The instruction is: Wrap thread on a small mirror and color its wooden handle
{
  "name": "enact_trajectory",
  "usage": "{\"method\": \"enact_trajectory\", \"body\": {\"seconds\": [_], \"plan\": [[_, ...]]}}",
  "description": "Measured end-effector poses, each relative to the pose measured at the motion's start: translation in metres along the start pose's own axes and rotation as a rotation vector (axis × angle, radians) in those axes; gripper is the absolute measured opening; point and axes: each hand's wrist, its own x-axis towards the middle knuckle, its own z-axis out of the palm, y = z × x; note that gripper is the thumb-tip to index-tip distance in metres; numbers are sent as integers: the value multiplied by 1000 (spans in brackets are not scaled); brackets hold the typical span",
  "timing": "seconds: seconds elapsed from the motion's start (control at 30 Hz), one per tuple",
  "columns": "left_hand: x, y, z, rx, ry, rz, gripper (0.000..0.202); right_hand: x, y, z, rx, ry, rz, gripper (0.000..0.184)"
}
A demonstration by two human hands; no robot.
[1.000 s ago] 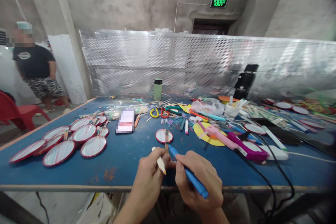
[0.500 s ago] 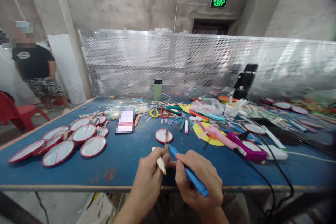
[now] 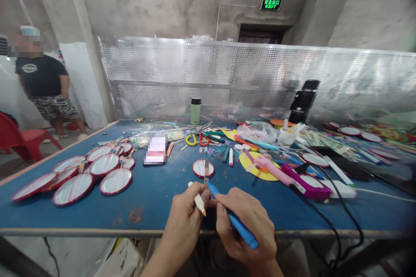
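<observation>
My left hand (image 3: 186, 214) is closed round a flat wooden craft stick (image 3: 206, 169) with a greyish upper end. A white marker (image 3: 199, 202) with an orange tip is tucked between the same fingers, pointing down. In my right hand (image 3: 248, 225) is a blue marker (image 3: 242, 227), held like a pen. Its tip meets or nearly meets the stick just above my left fingers; exact contact is hard to tell. Just beyond the hands, a small round red-rimmed disc (image 3: 199, 168) lies on the table, partly behind the stick.
Several red-rimmed discs (image 3: 116, 181) are piled at left near a phone (image 3: 156, 149). A green bottle (image 3: 195, 111) stands at the back. Right of my hands lie a yellow disc (image 3: 246, 165), a purple device (image 3: 305, 184), black cables (image 3: 344, 212) and markers. A person (image 3: 42, 78) stands at far left.
The blue marker's tip has shifted slightly left and down against the stick, and its back end has dropped a little. My left hand has hardly moved.
</observation>
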Motion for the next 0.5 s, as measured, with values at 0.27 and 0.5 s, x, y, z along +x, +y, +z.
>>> {"method": "enact_trajectory", "body": {"seconds": [0.27,0.5], "plan": [[0,0,1,8,5,15,30,2,-2,1,7,-4,24,18],[0,0,1,4,0,18,29,2,-2,1,-12,-8,20,17]]}}
